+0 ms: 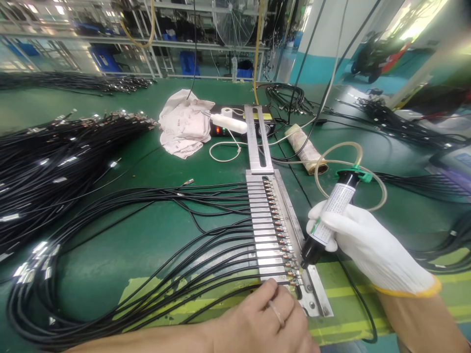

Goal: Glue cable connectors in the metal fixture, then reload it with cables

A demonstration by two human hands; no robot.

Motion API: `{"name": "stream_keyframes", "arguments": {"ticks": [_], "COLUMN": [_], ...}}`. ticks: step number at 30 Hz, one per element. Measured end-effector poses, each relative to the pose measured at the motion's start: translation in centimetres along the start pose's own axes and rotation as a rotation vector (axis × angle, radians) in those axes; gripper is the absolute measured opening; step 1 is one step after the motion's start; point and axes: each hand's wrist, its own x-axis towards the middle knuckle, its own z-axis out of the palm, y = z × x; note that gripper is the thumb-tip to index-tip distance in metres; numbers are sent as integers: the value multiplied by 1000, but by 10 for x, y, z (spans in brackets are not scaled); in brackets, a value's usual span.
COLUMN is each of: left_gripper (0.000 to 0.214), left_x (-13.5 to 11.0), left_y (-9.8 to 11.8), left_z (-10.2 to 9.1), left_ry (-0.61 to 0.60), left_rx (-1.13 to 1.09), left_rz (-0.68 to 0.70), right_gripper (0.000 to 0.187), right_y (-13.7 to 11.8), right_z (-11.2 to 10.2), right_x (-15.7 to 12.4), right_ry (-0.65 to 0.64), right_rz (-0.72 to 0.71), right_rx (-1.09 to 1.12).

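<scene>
My right hand (353, 233), in a white knit glove, grips a black dispensing syringe (333, 208) with a white label and a green cap joined to a clear hose. The syringe slants down, its tip by the front connectors on a metal cable fixture (265, 247). Several black cables (206, 245) lie side by side in the fixture's slots, their metal ends in a row along its right side. My bare left hand (267, 316), a ring on one finger, rests at the fixture's near end with fingers curled against the nearest cable. Its fingertips are partly hidden.
Large bundles of black cables (66, 162) cover the left side. A white cloth (186, 122) lies by a black control box (221, 130) with a white-handled tool. A wrapped roll (305, 149) and the looping clear hose (384, 193) are at the right. Yellow tape marks the near edge.
</scene>
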Motion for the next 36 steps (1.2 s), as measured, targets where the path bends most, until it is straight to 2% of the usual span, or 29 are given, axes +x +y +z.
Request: {"name": "stream_keyframes", "arguments": {"ticks": [24,31,36], "left_gripper": [40,40,33], "left_x": [1,2,3], "left_y": [1,2,0], "left_z": [2,1,3], "left_ry": [38,5,81], "left_rx": [-20,-16,-3], "left_rz": [-8,-17,-21], "right_gripper": [45,47,47], "right_y": [-1,-2,-1], "right_z": [1,1,0], "right_x": [-1,0,-2], "right_ry": [-31,-41,-49], "right_rz": [-1,-8,2], "right_rx": [-18,-37,-40]}}
